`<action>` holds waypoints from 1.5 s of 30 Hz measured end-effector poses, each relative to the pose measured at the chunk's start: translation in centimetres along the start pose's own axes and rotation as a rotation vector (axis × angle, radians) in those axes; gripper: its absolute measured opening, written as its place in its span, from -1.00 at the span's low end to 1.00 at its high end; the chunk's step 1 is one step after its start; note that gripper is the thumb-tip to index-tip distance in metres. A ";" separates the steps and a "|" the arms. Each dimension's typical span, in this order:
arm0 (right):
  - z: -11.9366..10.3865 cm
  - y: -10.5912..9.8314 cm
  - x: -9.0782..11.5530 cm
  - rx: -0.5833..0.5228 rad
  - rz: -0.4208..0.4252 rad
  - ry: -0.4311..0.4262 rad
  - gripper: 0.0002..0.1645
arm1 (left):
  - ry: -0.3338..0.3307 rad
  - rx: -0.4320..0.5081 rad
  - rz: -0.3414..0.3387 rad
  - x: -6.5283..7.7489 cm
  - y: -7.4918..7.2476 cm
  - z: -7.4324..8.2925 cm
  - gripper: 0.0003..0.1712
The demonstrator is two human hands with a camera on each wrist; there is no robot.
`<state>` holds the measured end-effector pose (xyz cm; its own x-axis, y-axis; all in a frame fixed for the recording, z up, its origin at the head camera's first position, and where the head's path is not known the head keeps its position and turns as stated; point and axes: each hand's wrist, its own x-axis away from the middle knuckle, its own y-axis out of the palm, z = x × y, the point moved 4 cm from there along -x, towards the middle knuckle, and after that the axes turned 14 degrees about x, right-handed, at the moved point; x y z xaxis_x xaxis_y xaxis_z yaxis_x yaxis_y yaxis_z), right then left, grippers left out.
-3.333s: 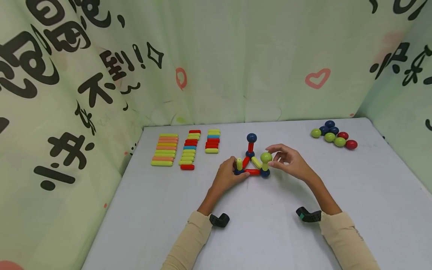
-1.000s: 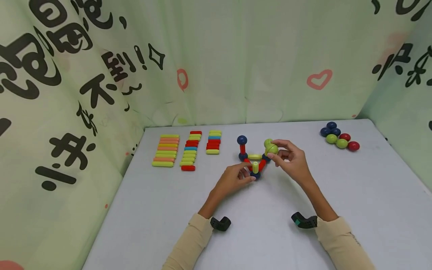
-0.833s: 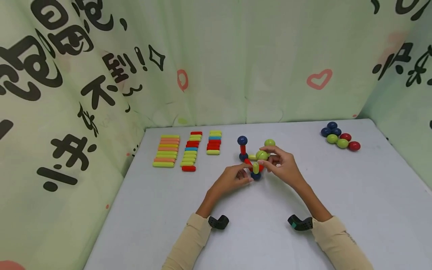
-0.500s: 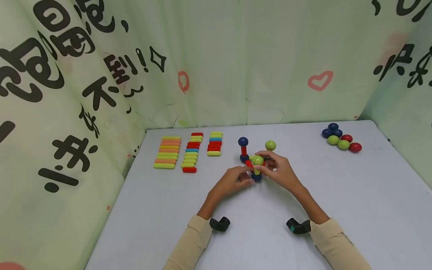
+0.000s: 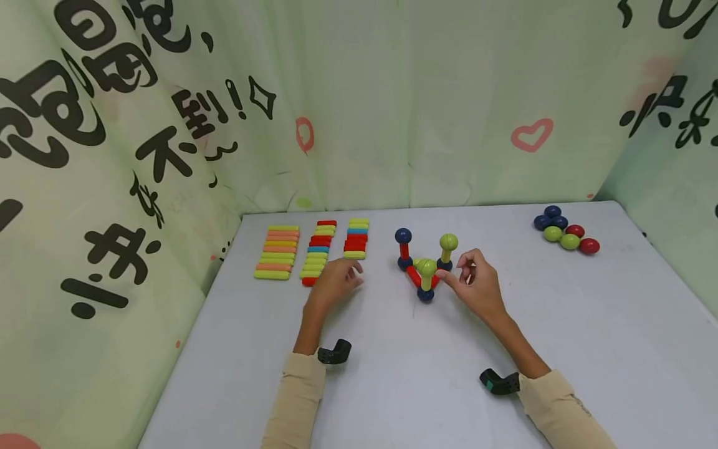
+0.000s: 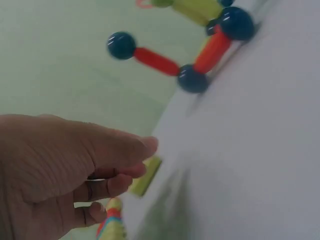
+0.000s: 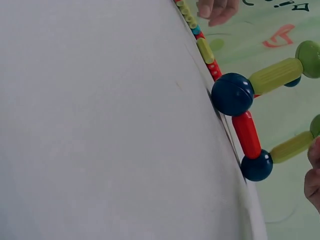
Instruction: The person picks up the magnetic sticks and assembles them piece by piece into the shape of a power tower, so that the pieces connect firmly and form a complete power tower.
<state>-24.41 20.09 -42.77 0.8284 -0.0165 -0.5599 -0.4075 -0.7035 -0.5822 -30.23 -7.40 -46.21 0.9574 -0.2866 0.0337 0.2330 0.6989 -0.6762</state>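
A triangular frame of rods and balls (image 5: 412,276) stands on the table, with blue balls at its corners. Its back-left upright is a red rod topped by a blue ball (image 5: 403,236). Yellow-green rods topped by green balls rise at the front (image 5: 428,268) and back right (image 5: 449,242). My right hand (image 5: 477,287) is just right of the frame, fingers loosely bent, holding nothing visible; whether the thumb touches the frame I cannot tell. Over the near end of the middle rod column hovers my left hand (image 5: 336,284), its fingers loosely curled around nothing.
Three columns of coloured rods lie at the left: long rods (image 5: 277,252), a middle column (image 5: 318,249) partly under the left hand, and a short column (image 5: 356,238). Loose blue, green and red balls (image 5: 569,242) sit at the back right. A printed curtain (image 5: 404,106) hangs behind.
The right hand has brought a green ball onto the front upright, released it and drawn back rightward. My left hand has left the frame and moved left to the rods. Earlier, the frame was turned.
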 end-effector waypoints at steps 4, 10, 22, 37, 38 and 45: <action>2.6 0.7 0.2 -0.041 0.042 0.084 -0.31 | -0.070 -0.135 0.113 1.4 -3.7 -2.2 -0.78; 4.9 2.5 0.4 -0.075 -0.239 0.184 0.20 | -0.127 -0.120 0.080 2.5 -6.0 -5.2 -0.77; 4.2 5.1 0.7 0.104 -0.438 0.179 0.68 | -0.099 -0.057 0.288 3.6 -10.1 -8.8 -0.75; 4.0 6.1 0.5 0.158 -0.497 0.242 0.51 | -0.218 -0.124 0.405 5.0 -10.7 -12.0 -0.67; 4.1 6.2 0.5 0.159 -0.503 0.232 0.51 | -0.221 -0.123 0.407 5.1 -10.7 -12.0 -0.69; 4.6 6.3 0.9 0.059 -0.597 0.113 0.51 | -0.087 0.025 0.424 4.8 -10.8 -10.3 -0.66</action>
<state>-28.01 18.89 -49.61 0.9547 0.2911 -0.0622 0.1222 -0.5738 -0.8098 -29.87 -23.11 -46.33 0.9798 0.0853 -0.1808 -0.1814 0.7590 -0.6253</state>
